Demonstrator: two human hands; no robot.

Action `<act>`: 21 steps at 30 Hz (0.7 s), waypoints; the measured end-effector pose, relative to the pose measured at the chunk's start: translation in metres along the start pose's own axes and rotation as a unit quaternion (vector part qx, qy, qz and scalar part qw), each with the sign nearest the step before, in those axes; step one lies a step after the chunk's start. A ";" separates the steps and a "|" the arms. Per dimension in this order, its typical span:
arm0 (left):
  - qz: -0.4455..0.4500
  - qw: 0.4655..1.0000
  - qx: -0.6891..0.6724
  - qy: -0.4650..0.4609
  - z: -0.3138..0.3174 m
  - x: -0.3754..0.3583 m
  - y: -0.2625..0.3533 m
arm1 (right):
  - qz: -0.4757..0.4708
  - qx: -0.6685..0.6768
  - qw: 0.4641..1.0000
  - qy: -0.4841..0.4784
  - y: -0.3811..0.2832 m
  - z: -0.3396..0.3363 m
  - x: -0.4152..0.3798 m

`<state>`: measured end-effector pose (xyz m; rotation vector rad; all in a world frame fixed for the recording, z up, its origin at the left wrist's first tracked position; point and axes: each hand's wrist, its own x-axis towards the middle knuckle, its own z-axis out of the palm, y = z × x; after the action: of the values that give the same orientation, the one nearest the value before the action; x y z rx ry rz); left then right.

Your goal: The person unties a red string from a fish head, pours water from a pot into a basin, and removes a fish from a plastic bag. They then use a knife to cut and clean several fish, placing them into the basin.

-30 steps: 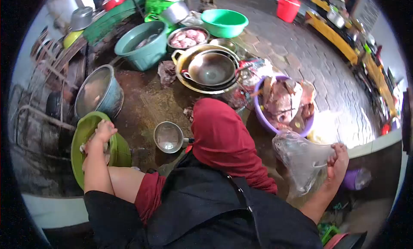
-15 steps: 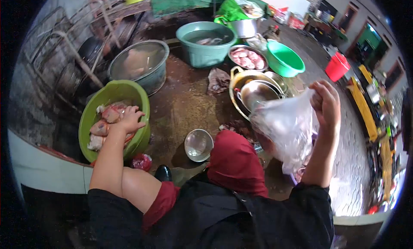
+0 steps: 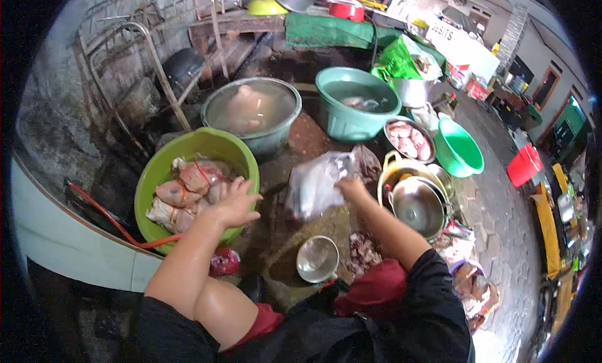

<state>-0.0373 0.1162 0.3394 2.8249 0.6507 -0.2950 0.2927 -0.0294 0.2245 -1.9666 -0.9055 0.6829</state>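
My left hand (image 3: 235, 203) has its fingers spread over the right rim of a lime-green tub (image 3: 251, 168), which holds several pieces of meat (image 3: 179, 193). Nothing is seen in that hand. My right hand (image 3: 352, 188) grips a clear plastic bag (image 3: 316, 184) at its right edge, above the wet floor. The bag is blurred, and whatever it holds cannot be made out. Below it a small metal bowl (image 3: 318, 259) stands on the floor, beside a heap of dark scraps (image 3: 364, 253).
A grey tub (image 3: 288, 121) and a teal tub (image 3: 357, 123) of water stand ahead. At the right are a meat bowl (image 3: 407, 140), a green basin (image 3: 459, 148), pans (image 3: 417, 206) and a red bucket (image 3: 523, 165). A red hose (image 3: 103, 215) runs at the left.
My right hand has swung the plastic bag leftward to the middle, uncovering meat at the lower right. My left hand stays by the lime-green tub. The view has shifted, so the tubs appear lower and farther right.
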 end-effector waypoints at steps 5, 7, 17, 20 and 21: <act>-0.011 1.000 0.027 0.010 0.003 -0.005 -0.002 | -0.022 -0.052 0.986 -0.157 0.009 0.037 -0.023; 0.017 0.999 0.006 0.028 -0.002 -0.004 0.000 | -0.020 -0.055 0.982 -0.181 0.001 0.025 -0.030; -0.005 1.000 -0.026 0.010 -0.016 -0.011 0.006 | 0.092 -0.022 0.932 -0.351 -0.005 -0.047 -0.053; -0.012 1.000 -0.003 -0.002 -0.014 -0.018 0.006 | -0.114 -0.196 0.964 -0.139 0.056 -0.076 -0.050; -0.013 1.000 -0.007 -0.014 -0.012 -0.019 0.003 | -0.165 -0.236 0.954 -0.076 0.082 -0.085 -0.052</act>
<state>-0.0512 0.1088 0.3561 2.7946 0.6826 -0.3337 0.3518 -0.1415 0.2024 -2.1097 -1.5691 0.4528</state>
